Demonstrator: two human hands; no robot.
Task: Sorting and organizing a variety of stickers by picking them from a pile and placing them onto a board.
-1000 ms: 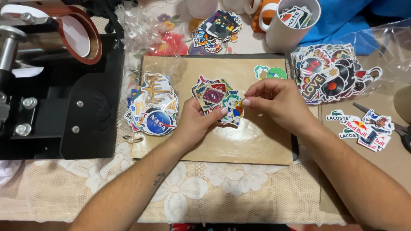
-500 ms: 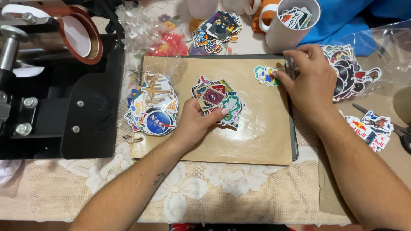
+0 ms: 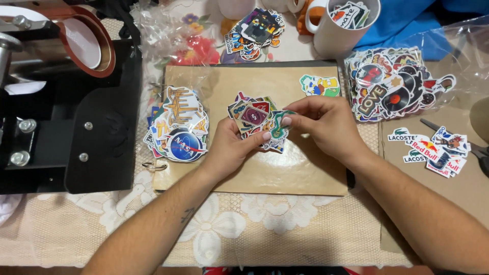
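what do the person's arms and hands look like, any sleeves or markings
Both forearms are bare, with no sleeves, gloves, watch or rings in view. The left hand has pale polished nails, and its forearm carries a small dark tattoo. The right hand shows no markings.

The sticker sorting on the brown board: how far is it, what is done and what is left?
Done: one sticker lies alone at the brown board's top edge, and sorted-looking piles sit around it. In hand: the left hand holds a small stack of stickers while the right hand pinches its top one. Left: that stack, and probably the big heap at the right.
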